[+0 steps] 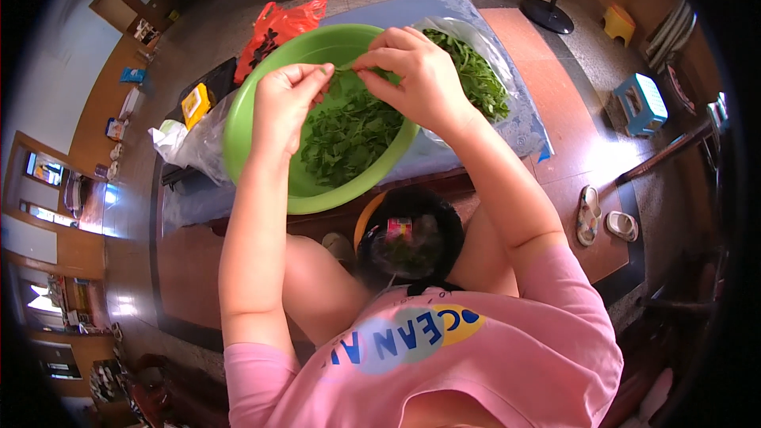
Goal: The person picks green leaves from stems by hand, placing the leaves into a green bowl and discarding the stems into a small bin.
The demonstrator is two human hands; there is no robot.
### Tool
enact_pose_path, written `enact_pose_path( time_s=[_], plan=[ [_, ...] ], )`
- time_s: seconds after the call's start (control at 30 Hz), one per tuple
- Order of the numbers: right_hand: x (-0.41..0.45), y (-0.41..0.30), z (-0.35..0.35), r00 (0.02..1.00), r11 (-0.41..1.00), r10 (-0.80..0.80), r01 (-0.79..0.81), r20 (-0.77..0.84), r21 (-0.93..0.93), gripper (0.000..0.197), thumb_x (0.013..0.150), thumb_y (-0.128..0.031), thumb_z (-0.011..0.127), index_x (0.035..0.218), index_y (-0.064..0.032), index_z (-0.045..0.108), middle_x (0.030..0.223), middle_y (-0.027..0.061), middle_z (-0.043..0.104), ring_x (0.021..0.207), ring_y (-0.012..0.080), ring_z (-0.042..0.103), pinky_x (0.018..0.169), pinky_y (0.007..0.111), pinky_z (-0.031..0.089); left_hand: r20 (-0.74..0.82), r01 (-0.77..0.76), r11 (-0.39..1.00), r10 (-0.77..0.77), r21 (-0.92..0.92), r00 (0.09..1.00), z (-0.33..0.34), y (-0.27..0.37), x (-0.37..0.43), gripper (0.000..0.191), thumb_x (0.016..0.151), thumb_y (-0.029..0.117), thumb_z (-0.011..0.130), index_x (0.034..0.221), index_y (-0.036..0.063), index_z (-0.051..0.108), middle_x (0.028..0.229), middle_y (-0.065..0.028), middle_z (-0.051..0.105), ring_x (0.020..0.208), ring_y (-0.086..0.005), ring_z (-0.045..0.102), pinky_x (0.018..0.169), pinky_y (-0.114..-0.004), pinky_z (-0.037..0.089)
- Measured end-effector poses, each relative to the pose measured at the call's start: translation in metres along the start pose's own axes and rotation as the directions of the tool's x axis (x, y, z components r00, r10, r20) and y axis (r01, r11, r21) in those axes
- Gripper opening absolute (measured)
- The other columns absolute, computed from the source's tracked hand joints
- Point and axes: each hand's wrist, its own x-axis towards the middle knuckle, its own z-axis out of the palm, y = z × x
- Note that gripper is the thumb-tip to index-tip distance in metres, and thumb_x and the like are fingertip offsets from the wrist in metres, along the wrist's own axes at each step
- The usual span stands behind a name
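A large green plastic basin (261, 198) stands on the low table before me, with a heap of leafy greens (351, 142) inside it. Above the basin, my left hand (291, 101) pinches one end of a small green sprig (342, 69) between thumb and fingers. The other end is pinched in the fingertips of my right hand (410, 74). To the right of the basin, more stemmed greens (475, 74) fill a clear plastic bag (504, 62), partly hidden by my right hand. Between my knees is a bin lined with a black bag (449, 220), holding scraps and clear plastic.
The table has a blue patterned cover (440, 6). A red plastic bag (291, 18), a yellow packet (195, 106) and crumpled clear plastic (208, 137) lie left of the basin. On the floor to the right are a blue stool (645, 104), sandals (588, 214) and a fan base (547, 15).
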Motion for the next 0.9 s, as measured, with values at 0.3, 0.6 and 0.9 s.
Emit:
enact_pose_path(
  time_s=[0.3,0.6,0.9],
  plan=[
    [-0.001,-0.017,0.029,0.997,0.991,0.002,-0.013,0.083,0.135,0.011,0.069,-0.015,0.072,0.079,-0.0095,0.071,0.078,0.0033,0.062,0.076,0.0238,0.061,0.07,0.035,0.051,-0.079,0.024,0.992,-0.034,-0.121,0.996,-0.017,-0.003,-0.031,0.016,0.086,0.015,0.072,0.085,0.0,0.069,0.07,0.0001,0.063,0.061,-0.0057,0.054,0.059,-0.019,0.044],
    [0.001,-0.029,0.032,0.992,0.997,-0.049,0.042,0.115,0.057,0.008,0.067,-0.012,0.069,0.073,-0.0078,0.065,0.076,0.0047,0.061,0.073,0.0249,0.061,0.065,0.036,0.051,-0.071,-0.039,0.982,0.026,-0.187,0.997,-0.023,-0.013,-0.049,0.013,0.087,0.007,0.069,0.096,-0.0016,0.07,0.082,-0.0025,0.067,0.07,-0.0045,0.057,0.064,-0.018,0.046],
    [-0.002,-0.037,0.033,0.981,0.997,-0.083,0.082,0.176,0.011,0.009,0.065,-0.009,0.069,0.073,-0.0073,0.064,0.075,0.0046,0.06,0.071,0.0243,0.06,0.063,0.035,0.051,-0.134,-0.122,0.976,0.099,-0.179,0.986,-0.028,-0.031,-0.051,0.012,0.087,0.007,0.068,0.096,-0.0013,0.068,0.082,-0.0016,0.066,0.071,-0.006,0.057,0.065,-0.019,0.045]
  ],
)
